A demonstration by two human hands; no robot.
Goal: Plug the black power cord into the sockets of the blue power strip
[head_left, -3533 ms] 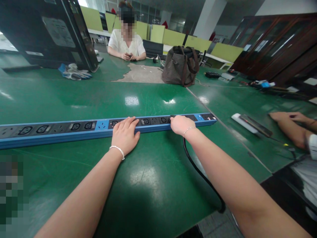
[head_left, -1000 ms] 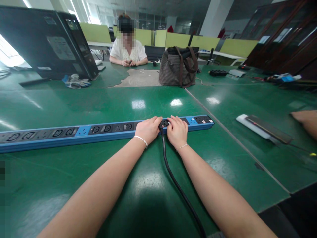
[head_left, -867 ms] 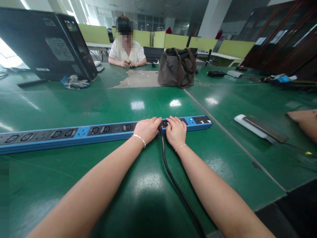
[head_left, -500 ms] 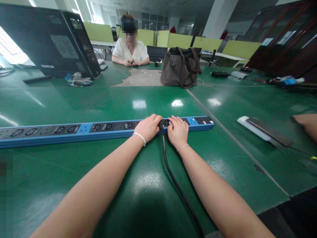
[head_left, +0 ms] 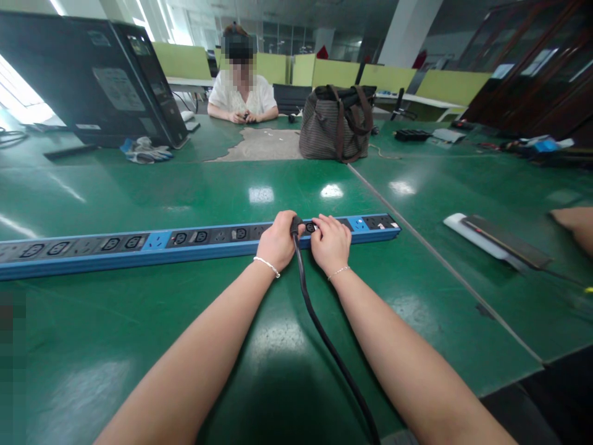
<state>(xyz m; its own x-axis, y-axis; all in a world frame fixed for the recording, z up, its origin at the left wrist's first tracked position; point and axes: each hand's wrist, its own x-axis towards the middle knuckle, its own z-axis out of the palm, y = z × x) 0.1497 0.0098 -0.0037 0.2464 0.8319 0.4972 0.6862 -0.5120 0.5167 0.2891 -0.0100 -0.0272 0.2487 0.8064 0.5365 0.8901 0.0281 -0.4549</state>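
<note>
A long blue power strip (head_left: pixel 206 250) with black sockets lies across the green table. My left hand (head_left: pixel 277 240) is closed around the black plug (head_left: pixel 295 225) of a power cord, at the strip's top face. Whether the plug's end sits in a socket is hidden by my fingers. From it the thick black cord (head_left: pixel 319 330) runs down toward me between my forearms. Just right of the plug, my right hand (head_left: pixel 331 242) grips the strip, fingers bent over its top. A socket (head_left: pixel 310 227) shows between my two hands.
A brown bag (head_left: pixel 324 123) stands at the back, near a seated person (head_left: pixel 243 99). Far left are a black computer case (head_left: pixel 115 80) and gloves (head_left: pixel 146 150). Rightward lie a white object with a dark slab (head_left: pixel 504 238) on it and another person's arm (head_left: pixel 572 228).
My left hand has turned more upright, and the plug has tilted and shifted slightly up and left. My right hand stays on the strip.
</note>
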